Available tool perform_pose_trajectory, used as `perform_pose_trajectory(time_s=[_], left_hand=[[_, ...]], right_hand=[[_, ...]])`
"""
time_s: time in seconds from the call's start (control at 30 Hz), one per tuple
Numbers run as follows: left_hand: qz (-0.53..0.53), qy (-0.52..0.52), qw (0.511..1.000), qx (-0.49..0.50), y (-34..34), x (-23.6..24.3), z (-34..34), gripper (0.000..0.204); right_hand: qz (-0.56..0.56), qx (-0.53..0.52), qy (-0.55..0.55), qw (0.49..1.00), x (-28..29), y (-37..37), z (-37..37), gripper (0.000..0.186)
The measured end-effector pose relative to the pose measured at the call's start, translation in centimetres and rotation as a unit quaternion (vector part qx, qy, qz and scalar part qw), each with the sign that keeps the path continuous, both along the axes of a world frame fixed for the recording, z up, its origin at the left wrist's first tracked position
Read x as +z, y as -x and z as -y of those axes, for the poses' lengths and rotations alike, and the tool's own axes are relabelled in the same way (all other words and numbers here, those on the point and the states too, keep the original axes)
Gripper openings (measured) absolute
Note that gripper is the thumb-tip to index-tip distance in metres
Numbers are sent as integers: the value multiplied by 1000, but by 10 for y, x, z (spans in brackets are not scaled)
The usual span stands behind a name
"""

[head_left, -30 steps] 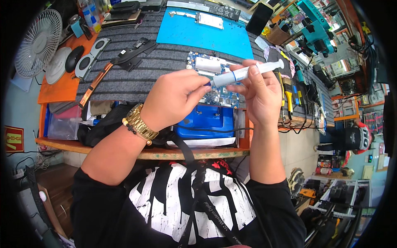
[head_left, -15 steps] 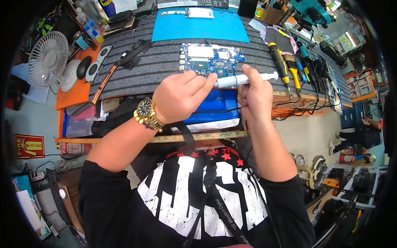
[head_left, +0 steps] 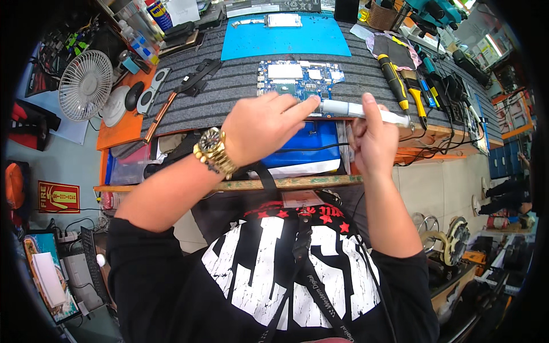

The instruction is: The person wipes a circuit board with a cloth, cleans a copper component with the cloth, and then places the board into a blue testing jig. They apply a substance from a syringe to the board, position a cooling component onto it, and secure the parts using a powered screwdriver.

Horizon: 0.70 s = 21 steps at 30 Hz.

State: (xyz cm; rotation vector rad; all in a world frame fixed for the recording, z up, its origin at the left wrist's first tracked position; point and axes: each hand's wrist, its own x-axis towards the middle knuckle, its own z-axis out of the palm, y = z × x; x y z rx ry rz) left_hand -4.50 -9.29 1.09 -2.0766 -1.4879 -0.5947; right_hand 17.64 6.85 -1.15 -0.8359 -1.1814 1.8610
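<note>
The fingers [head_left: 302, 108] of the left hand [head_left: 254, 128] were drawn in close together, the index fingertip reaching the nozzle end of a syringe [head_left: 341, 108]; the thumb was hidden, and one could not tell whether they gripped anything there. The right hand [head_left: 376, 143] was curled closed around the syringe's barrel, its thumb raised along the near side. The syringe lay crosswise above the desk's [head_left: 240, 86] near edge, by the near right corner of a blue circuit board [head_left: 284, 71], which the left hand partly covered. Behind the board, toward the desk's far edge, was a light blue mat [head_left: 246, 43]. A copper heat pipe [head_left: 161, 116] slanted near the desk's left end, while a yellow-and-black screwdriver [head_left: 391, 77] and a yellow-handled brush [head_left: 416, 94] lay right of the board, pointing toward the near edge.
</note>
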Motion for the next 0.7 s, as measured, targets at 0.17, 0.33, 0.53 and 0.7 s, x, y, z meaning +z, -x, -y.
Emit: perform_pose_trajectory(time_s=[0.17,0.33,0.53,0.7], left_hand=[[272,287,917,49,-7,-40,26,36],[441,443,773,103,-4,-36,18,28],[162,442,875,115,-4,-44,8,27],[64,446,887,105,-21,-37,-1,44]], right_hand=[[-6,-65,-188,980,-20,-16,-8,26],[147,58,-375,913,-31,-24,-5,17],[210,141,-411,876,-11,-28,27,16],[217,132,-441,861,-18,-40,32,21]])
